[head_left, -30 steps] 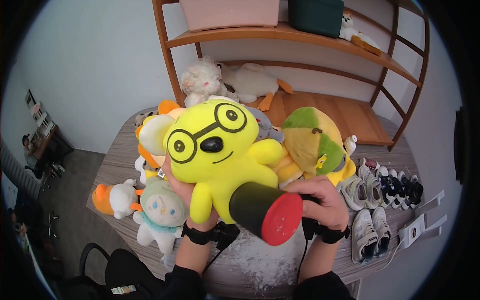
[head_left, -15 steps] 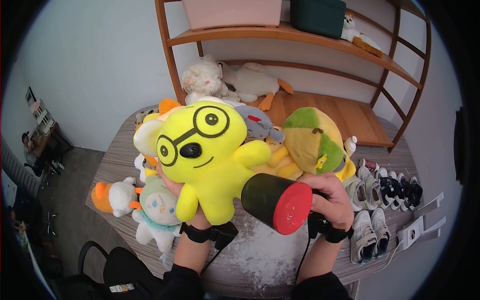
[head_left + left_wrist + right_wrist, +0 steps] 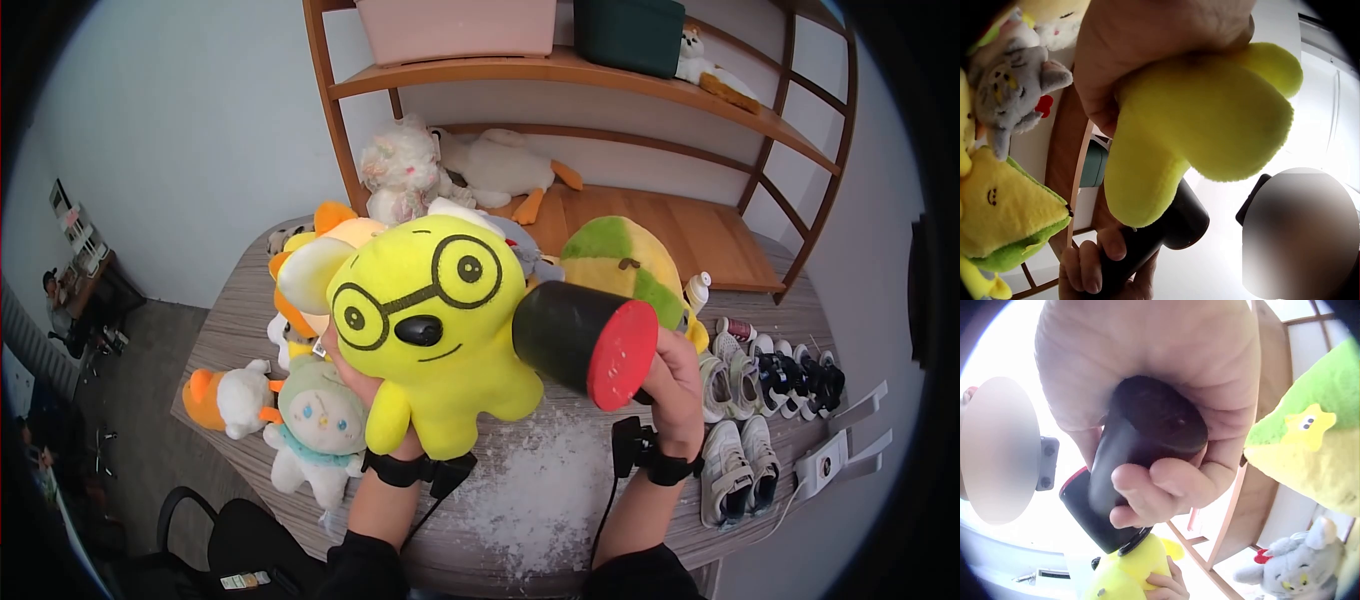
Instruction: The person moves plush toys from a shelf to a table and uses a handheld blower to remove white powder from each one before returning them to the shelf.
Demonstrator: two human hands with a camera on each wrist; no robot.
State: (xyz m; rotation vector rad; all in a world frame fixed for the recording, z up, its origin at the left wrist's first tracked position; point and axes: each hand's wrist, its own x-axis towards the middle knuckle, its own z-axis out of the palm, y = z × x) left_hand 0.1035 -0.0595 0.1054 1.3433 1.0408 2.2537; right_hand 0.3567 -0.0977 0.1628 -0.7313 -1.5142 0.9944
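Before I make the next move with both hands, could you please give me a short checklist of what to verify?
1. Yellow plush koala with black glasses held: ok, the left hand grips it from behind.
2. Black cylindrical tool with a red end held: ok, the right hand wraps its handle.
3. Koala's face uncovered by the tool: ok in the head view.
4. Tool touching the koala: cannot tell; they overlap in view.
5. Grey wood-grain tabletop unmarked: not ok, a whitish patch shows.
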